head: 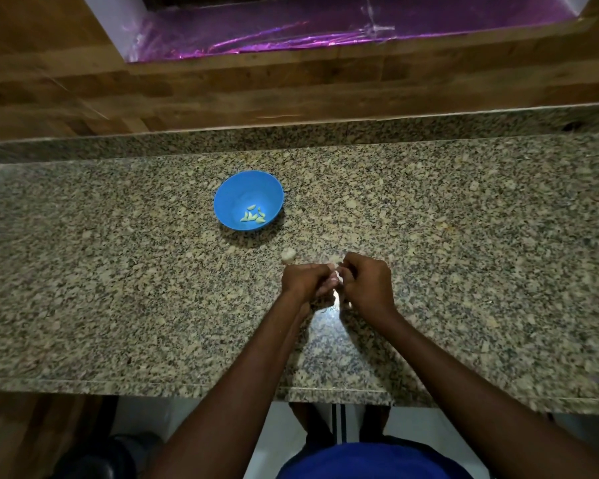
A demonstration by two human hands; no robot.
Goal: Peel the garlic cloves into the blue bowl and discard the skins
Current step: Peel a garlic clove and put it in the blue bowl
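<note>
Here, seen from above by the head camera, a person stands at a speckled granite counter (118, 288) with both bare forearms reaching forward over it. The left hand (303, 280) and the right hand (367, 283) meet just above the counter near its middle, knuckles up, fingers curled inward toward each other.

Between the two sets of fingertips sits a small pale garlic clove (338, 275). It is pinched from both sides: the left fingers close on its left end, and the right thumb and fingers close on its right end. Only a sliver of white shows in the gap, so its long axis and which way its tip points cannot be told.

Just beyond the left hand, on the counter, lies a small pale lump of garlic (287, 254), close to the knuckles but not touching them.

Farther back and a little to the left stands a blue bowl (236, 188), upright and well apart from the hands. In its bottom, toward the near side, lie several peeled cloves (253, 216), pale yellow-green, slender and pointing in different directions.

Behind the counter runs a wooden wall (66, 88) with a recess lined in shiny purple foil (291, 32). At the bottom edge, the person's blue shirt (370, 461) shows.
</note>
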